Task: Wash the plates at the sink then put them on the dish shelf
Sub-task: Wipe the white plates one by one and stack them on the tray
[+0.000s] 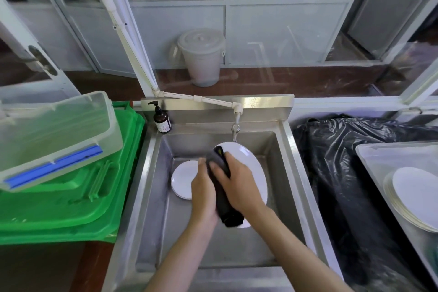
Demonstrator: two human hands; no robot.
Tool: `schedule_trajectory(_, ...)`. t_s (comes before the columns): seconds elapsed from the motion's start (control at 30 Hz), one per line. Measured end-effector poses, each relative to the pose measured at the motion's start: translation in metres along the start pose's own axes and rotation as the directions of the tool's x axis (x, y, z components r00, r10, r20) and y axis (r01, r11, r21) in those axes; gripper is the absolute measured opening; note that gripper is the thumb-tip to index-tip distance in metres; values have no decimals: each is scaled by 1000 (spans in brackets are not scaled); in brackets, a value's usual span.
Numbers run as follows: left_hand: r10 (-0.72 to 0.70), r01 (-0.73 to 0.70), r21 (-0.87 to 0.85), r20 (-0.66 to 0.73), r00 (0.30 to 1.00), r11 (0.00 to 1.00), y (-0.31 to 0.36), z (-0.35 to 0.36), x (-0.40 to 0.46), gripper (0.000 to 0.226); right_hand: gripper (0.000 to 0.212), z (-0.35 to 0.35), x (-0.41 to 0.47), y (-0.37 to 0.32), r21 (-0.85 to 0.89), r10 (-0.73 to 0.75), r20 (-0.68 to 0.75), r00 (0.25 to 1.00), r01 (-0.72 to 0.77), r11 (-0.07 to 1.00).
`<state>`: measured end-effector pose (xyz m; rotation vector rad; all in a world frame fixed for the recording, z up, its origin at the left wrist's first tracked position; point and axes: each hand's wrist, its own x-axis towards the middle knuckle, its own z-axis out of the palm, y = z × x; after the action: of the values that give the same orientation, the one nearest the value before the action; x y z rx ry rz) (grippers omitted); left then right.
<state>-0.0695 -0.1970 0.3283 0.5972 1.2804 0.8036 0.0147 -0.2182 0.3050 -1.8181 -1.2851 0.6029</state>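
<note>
while the big white plate is held up over the sink, just under the tap, a dark cloth lies between the two hands. the right hand has its fingers curled on the cloth and presses it on the plate. the left hand is curled at the cloth's other side; i cannot tell if it also holds the plate's edge behind the cloth. i think this is the scrubbing step. to do it well, rub in rings from the middle out to the rim, then turn the plate and do the back. keep a firm hold, because a wet plate can slip and hit the steel.

a small white plate lies flat in the bottom of the sink, near the left hand. it looks like it waits for its turn. a brown soap bottle stands at the back left corner. more white plates sit stacked in a tray at the far right. green crates and a clear box are on the left.
</note>
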Motion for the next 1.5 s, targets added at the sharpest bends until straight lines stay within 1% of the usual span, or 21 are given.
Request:
schedule_trajectory(0.07,51,-50,73,-9,999,996,-1,-3,-2,37,26,-8,12,13,-13,59,-102,993,-61,998)
schedule_trajectory(0.2,193,-185,149,-41,980,971,3,-10,3,39,25,-12,10,40,186,283,-172,944,-251,950)
schedule_trajectory(0.3,221,-212,159,-45,974,964,7,-12,11,40,20,3,-10,41,165,257,-113,960,-237,957)
schedule_trajectory(0.43,279,-268,190,-32,960,944,6,-11,9,37,29,19,-15,22,114,105,-79,991,-95,989)
schedule_trajectory(0.47,293,-280,190,-38,955,941,5,-11,9,37,24,22,-12,21,84,71,-100,992,-62,994)
schedule_trajectory(0.53,330,-315,215,-41,943,924,5,-12,6,38,7,24,-5,23,103,96,-157,983,-80,991)
schedule_trajectory(0.57,356,-337,249,-34,934,908,5,-12,4,39,12,25,-2,25,169,170,-187,968,-139,976)
schedule_trajectory(0.63,433,-406,369,10,901,836,0,-11,1,44,15,27,2,26,354,382,-181,906,-302,885)
schedule_trajectory(0.7,528,-502,492,99,844,711,-10,-12,0,45,27,28,4,23,526,546,-48,836,-444,726)
schedule_trajectory(0.73,568,-545,547,147,810,635,-15,-13,2,49,42,27,6,19,611,599,54,799,-501,613)
schedule_trajectory(0.8,614,-604,649,257,746,463,-25,-17,7,54,70,20,8,11,735,617,277,737,-576,357)
schedule_trajectory(0.83,613,-616,690,311,726,380,-31,-19,10,51,71,17,7,7,759,585,345,734,-585,286)
schedule_trajectory(0.9,597,-618,727,363,716,300,-36,-23,10,49,58,12,4,4,772,540,386,747,-582,253)
schedule_trajectory(0.97,573,-592,731,339,746,340,-38,-27,9,62,41,10,1,8,749,588,352,728,-596,289)
schedule_trajectory(1.07,504,-543,718,305,808,436,-32,-37,23,71,30,9,-1,22,741,660,244,711,-576,346)
schedule_trajectory(1.17,570,-550,687,237,787,475,-24,-56,56,47,31,3,-8,34,777,659,190,728,-522,353)
schedule_trajectory(1.23,617,-519,674,118,778,526,-19,-69,78,44,33,-2,-13,40,793,653,199,731,-511,331)
schedule_trajectory(1.3,430,-374,511,10,903,774,-10,-73,81,45,39,-4,-17,46,798,638,224,736,-514,313)
schedule_trajectory(1.37,158,-172,301,69,985,938,-4,-75,83,42,41,-8,-20,49,775,624,249,740,-539,330)
schedule_trajectory(1.43,40,-72,181,175,984,981,-4,-79,83,48,41,-13,-21,52,717,607,245,756,-563,411)
schedule_trajectory(1.5,61,-90,135,209,976,987,-4,-83,82,58,42,-17,-23,61,633,592,191,783,-559,535)
